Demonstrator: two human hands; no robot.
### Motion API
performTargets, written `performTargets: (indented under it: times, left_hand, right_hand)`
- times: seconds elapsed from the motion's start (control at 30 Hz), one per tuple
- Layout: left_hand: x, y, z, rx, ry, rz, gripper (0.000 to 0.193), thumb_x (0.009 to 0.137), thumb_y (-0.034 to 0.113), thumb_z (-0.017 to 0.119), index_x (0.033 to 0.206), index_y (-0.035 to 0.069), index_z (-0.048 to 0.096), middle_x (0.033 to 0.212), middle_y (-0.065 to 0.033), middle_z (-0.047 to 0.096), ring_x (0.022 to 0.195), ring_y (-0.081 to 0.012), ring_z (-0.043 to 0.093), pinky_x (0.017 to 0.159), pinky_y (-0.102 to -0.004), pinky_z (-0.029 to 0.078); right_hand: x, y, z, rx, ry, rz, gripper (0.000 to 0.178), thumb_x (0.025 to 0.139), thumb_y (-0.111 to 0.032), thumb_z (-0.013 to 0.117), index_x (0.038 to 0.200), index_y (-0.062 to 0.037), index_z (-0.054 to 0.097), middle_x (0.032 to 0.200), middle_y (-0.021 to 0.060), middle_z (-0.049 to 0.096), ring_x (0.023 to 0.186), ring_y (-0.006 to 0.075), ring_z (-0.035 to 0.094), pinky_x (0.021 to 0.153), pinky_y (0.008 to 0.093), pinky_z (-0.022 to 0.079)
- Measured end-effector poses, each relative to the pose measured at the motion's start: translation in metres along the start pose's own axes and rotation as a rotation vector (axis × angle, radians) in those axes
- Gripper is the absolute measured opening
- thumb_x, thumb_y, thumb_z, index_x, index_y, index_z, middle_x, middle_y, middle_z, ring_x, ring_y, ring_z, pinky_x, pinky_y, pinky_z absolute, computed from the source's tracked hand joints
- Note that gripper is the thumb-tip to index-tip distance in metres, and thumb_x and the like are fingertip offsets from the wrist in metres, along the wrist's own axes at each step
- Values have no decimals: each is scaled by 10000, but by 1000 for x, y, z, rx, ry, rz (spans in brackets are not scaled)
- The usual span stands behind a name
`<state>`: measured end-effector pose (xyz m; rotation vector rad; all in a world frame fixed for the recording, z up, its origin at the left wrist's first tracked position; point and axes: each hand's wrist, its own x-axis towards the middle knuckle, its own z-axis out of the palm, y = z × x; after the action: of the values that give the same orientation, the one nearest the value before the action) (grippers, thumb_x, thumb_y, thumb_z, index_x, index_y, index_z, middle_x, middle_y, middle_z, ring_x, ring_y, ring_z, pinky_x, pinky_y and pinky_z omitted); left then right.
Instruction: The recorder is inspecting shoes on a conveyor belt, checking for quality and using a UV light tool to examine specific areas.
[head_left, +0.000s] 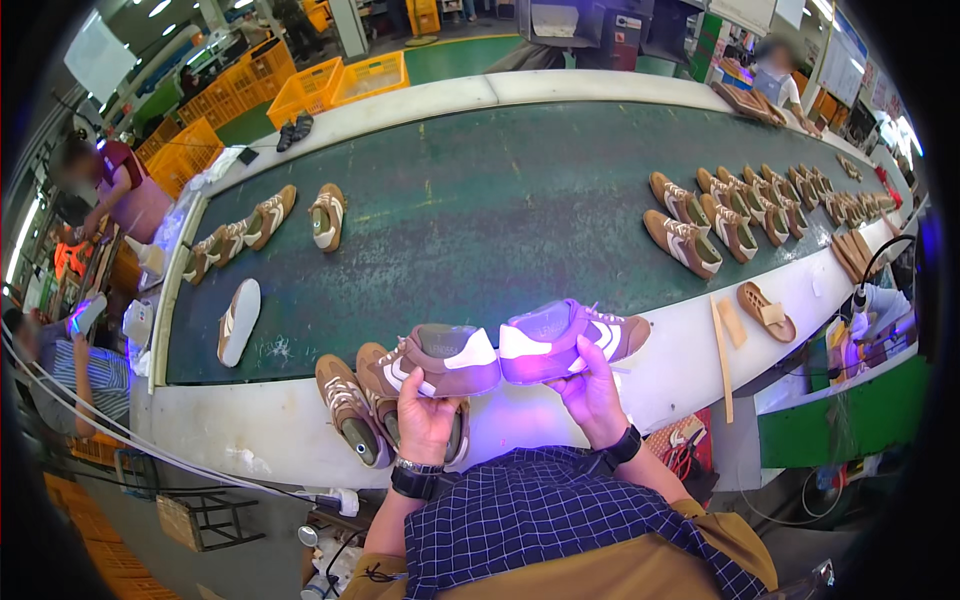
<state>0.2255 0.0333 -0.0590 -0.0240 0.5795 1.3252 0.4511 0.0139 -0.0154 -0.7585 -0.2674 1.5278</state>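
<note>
In my left hand [425, 425] is a brown sneaker [425, 365] with a white heel patch, its toe pointing left. My right hand [592, 395] grips a matching sneaker [560, 345], toe to the right, lit by a violet glow. The two heels meet or nearly meet in front of me, above the white edge of the conveyor table. Just left of my left hand, another brown sneaker [347, 410] rests on that edge, and more shoes beside it are partly hidden behind the hand and the held shoe.
A green conveyor belt [480, 200] carries rows of sneakers [735, 215] at right and several more [245, 225] at left. One shoe [239, 322] lies on its side. A sandal-like piece [767, 312] and tan strips [722, 355] lie on the right ledge. People work at left and far right.
</note>
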Motion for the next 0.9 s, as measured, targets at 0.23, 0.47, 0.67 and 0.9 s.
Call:
performTargets:
  times: [0.23, 0.47, 0.67, 0.9]
  left_hand:
    - [1, -5, 0, -6, 24, -6, 455, 852, 209, 577, 1270, 92, 441, 1241, -104, 515, 1161, -281, 493, 950, -506, 439]
    - [0, -7, 3, 7, 29, -6, 451, 852, 213, 578, 1265, 87, 446, 1236, -104, 518, 1148, -279, 500, 945, -501, 441]
    - [-3, -11, 4, 44, 43, 5, 443, 857, 222, 564, 1258, 75, 449, 1230, -104, 523, 1138, -275, 506, 947, -495, 444]
    - [-2, -14, 5, 47, 40, 17, 426, 858, 224, 563, 1244, 73, 462, 1217, -102, 534, 1119, -270, 519, 928, -486, 460]
  right_hand:
    - [-1, -1, -1, 7, 17, 3, 483, 860, -287, 593, 1252, -57, 429, 1167, 107, 550, 1025, 232, 578, 855, 380, 509]
    - [2, -2, -7, 11, -3, 5, 499, 865, -280, 587, 1274, -59, 406, 1194, 109, 535, 1071, 244, 557, 896, 403, 489]
    - [1, -3, -9, 16, 5, 4, 498, 874, -269, 571, 1289, -61, 390, 1218, 105, 516, 1105, 247, 535, 914, 410, 478]
    - [4, -5, -16, 14, -25, 17, 491, 875, -264, 568, 1289, -66, 391, 1214, 103, 519, 1096, 246, 541, 899, 404, 483]
